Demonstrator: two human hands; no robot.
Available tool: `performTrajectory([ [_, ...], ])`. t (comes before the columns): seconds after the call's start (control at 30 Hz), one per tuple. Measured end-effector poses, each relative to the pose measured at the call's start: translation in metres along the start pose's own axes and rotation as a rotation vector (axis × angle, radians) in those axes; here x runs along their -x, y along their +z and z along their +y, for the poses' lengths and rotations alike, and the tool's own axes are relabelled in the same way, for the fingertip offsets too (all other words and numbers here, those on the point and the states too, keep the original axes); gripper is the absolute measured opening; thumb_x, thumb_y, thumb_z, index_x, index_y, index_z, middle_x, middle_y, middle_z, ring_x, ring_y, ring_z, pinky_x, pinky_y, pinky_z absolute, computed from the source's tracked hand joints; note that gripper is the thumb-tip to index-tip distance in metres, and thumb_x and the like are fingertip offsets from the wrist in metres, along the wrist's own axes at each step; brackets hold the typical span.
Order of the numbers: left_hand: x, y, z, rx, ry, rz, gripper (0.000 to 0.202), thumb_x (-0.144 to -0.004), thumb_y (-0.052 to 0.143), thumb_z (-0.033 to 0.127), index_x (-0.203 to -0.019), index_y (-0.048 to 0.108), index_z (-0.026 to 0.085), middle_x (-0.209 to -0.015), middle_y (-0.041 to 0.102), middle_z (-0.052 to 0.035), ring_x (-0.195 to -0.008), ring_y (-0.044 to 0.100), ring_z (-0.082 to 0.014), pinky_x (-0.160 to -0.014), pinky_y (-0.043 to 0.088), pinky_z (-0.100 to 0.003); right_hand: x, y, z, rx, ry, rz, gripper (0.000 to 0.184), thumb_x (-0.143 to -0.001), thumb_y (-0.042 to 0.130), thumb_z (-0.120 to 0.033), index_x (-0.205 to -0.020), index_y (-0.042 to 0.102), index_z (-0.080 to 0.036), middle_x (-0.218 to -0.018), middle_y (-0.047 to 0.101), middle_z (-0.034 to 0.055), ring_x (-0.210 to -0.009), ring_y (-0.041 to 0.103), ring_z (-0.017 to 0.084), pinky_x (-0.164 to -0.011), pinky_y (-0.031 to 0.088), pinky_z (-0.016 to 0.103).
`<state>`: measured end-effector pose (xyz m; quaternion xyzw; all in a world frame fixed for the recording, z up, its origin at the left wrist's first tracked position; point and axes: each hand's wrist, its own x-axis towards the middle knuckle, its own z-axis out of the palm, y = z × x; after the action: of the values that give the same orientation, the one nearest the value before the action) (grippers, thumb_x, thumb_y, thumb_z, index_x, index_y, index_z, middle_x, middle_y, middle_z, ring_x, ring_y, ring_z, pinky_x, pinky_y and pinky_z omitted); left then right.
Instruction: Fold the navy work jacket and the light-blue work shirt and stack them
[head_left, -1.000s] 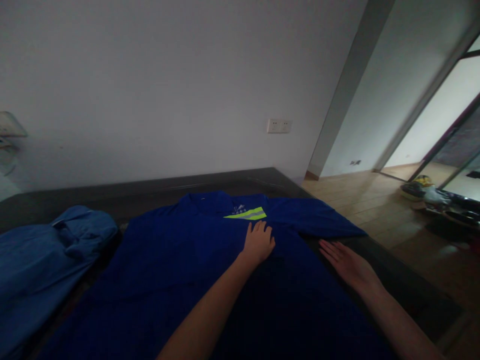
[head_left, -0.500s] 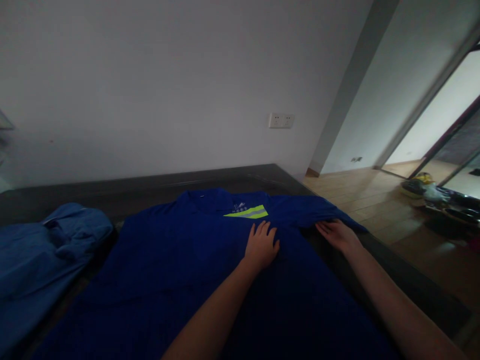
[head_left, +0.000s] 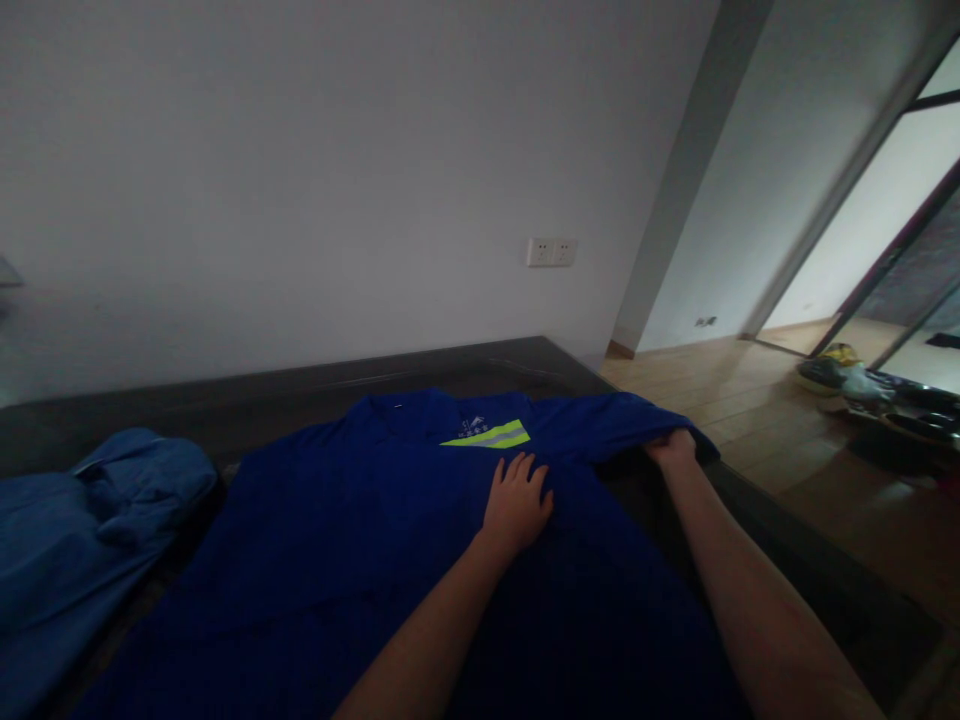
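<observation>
A dark blue work shirt (head_left: 360, 510) lies spread out on a dark table (head_left: 480, 362), its collar toward the wall. It has a yellow-green and grey reflective strip (head_left: 495, 436) and white printing on the chest. My left hand (head_left: 517, 505) rests flat on the chest just below the strip, fingers spread. At the right, my right hand (head_left: 673, 447) grips the lower edge of the shirt's sleeve (head_left: 630, 415); its fingertips are hidden under the cloth.
A lighter blue folded garment (head_left: 97, 530) lies on the table to the left. Behind the table stands a white wall with a double socket (head_left: 551, 252). Beyond the table's right edge is a wooden floor (head_left: 720, 385), with a cluster of bags and other items (head_left: 862, 385) farther right.
My right hand has gone farther under the sleeve and closed on its edge. My left hand stays on the chest. The view has shifted slightly.
</observation>
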<state>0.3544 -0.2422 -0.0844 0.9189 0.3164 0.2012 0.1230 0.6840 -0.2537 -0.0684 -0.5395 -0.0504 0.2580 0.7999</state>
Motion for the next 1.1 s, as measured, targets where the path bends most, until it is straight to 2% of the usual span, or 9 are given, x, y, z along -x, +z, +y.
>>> performTrajectory([
  [0.23, 0.0, -0.003, 0.003, -0.011, -0.01, -0.011, 0.042, -0.091, 0.045, 0.034, -0.131, 0.05, 0.022, -0.143, 0.046, -0.0098, -0.136, 0.034, -0.0273, -0.113, 0.024, -0.054, 0.001, -0.001, -0.027, -0.157, -0.148, -0.211, 0.043, -0.085, 0.027, -0.043, -0.094, 0.064, -0.023, -0.095, 0.069, 0.0079, -0.089, 0.064, 0.022, -0.081, 0.051, 0.045],
  [0.33, 0.0, -0.002, 0.002, -0.009, -0.008, -0.01, 0.041, -0.092, 0.044, 0.035, -0.131, 0.05, 0.024, -0.143, 0.045, -0.0088, -0.136, 0.033, -0.0272, -0.113, 0.024, -0.054, 0.0, -0.003, -0.043, -0.236, -0.262, -0.204, 0.052, -0.086, 0.022, -0.051, -0.093, 0.065, -0.024, -0.099, 0.068, 0.0091, -0.094, 0.063, 0.023, -0.085, 0.05, 0.046],
  [0.53, 0.001, -0.002, 0.001, -0.001, 0.003, -0.009, 0.043, -0.092, 0.043, 0.035, -0.132, 0.05, 0.021, -0.143, 0.045, -0.0111, -0.136, 0.033, -0.0281, -0.112, 0.024, -0.055, -0.011, -0.011, -0.074, -0.175, -0.262, -0.126, 0.076, -0.088, -0.002, -0.052, -0.09, 0.068, -0.022, -0.107, 0.065, 0.0127, -0.098, 0.062, 0.022, -0.084, 0.047, 0.042],
  [0.67, 0.001, -0.002, 0.002, -0.002, -0.001, -0.011, 0.043, -0.092, 0.044, 0.035, -0.132, 0.051, 0.021, -0.143, 0.045, -0.0111, -0.136, 0.034, -0.0282, -0.112, 0.024, -0.055, -0.007, -0.011, -0.09, -0.136, -0.313, -0.191, 0.088, -0.087, -0.008, -0.058, -0.088, 0.069, -0.015, -0.108, 0.063, 0.0188, -0.102, 0.06, 0.025, -0.084, 0.046, 0.044],
  [0.73, 0.002, -0.001, 0.001, -0.006, -0.007, -0.003, 0.043, -0.091, 0.045, 0.034, -0.131, 0.051, 0.021, -0.145, 0.043, -0.0119, -0.137, 0.032, -0.0283, -0.113, 0.024, -0.054, -0.001, -0.007, -0.097, -0.139, -0.338, -0.23, 0.083, -0.088, -0.001, -0.063, -0.088, 0.068, -0.015, -0.107, 0.063, 0.0184, -0.1, 0.061, 0.026, -0.084, 0.047, 0.045],
  [0.8, 0.002, -0.001, 0.001, -0.009, -0.014, 0.017, 0.043, -0.09, 0.047, 0.033, -0.131, 0.05, 0.02, -0.147, 0.039, -0.0127, -0.139, 0.03, -0.0285, -0.113, 0.024, -0.052, 0.007, 0.001, -0.104, -0.152, -0.345, -0.214, 0.058, -0.091, 0.024, -0.058, -0.089, 0.066, -0.018, -0.104, 0.065, 0.0129, -0.096, 0.062, 0.023, -0.085, 0.049, 0.044],
  [0.9, 0.002, -0.001, 0.001, 0.0, -0.019, 0.032, 0.044, -0.09, 0.048, 0.032, -0.132, 0.049, 0.019, -0.148, 0.037, -0.013, -0.139, 0.028, -0.0283, -0.114, 0.024, -0.051, 0.02, 0.018, -0.114, -0.157, -0.437, -0.141, 0.014, -0.081, 0.059, -0.025, -0.094, 0.061, -0.024, -0.098, 0.066, 0.0011, -0.089, 0.064, 0.017, -0.087, 0.052, 0.038],
  [0.97, 0.002, -0.003, 0.001, 0.021, -0.017, 0.044, 0.044, -0.09, 0.048, 0.029, -0.132, 0.049, 0.018, -0.147, 0.038, -0.0133, -0.139, 0.029, -0.0281, -0.114, 0.025, -0.05, 0.029, 0.032, -0.12, -0.129, -0.557, -0.143, 0.033, -0.072, 0.063, -0.01, -0.1, 0.06, -0.026, -0.095, 0.066, -0.0033, -0.088, 0.064, 0.015, -0.088, 0.052, 0.037],
  [1.1, 0.002, -0.005, 0.005, 0.124, 0.036, 0.138, 0.041, -0.087, 0.048, 0.018, -0.128, 0.052, 0.016, -0.143, 0.043, -0.0134, -0.137, 0.033, -0.0266, -0.115, 0.023, -0.049, 0.049, 0.06, -0.121, 0.071, -0.75, -0.234, 0.047, -0.067, 0.062, -0.007, -0.111, 0.058, -0.023, -0.106, 0.066, -0.0009, -0.099, 0.063, 0.017, -0.096, 0.048, 0.041],
])
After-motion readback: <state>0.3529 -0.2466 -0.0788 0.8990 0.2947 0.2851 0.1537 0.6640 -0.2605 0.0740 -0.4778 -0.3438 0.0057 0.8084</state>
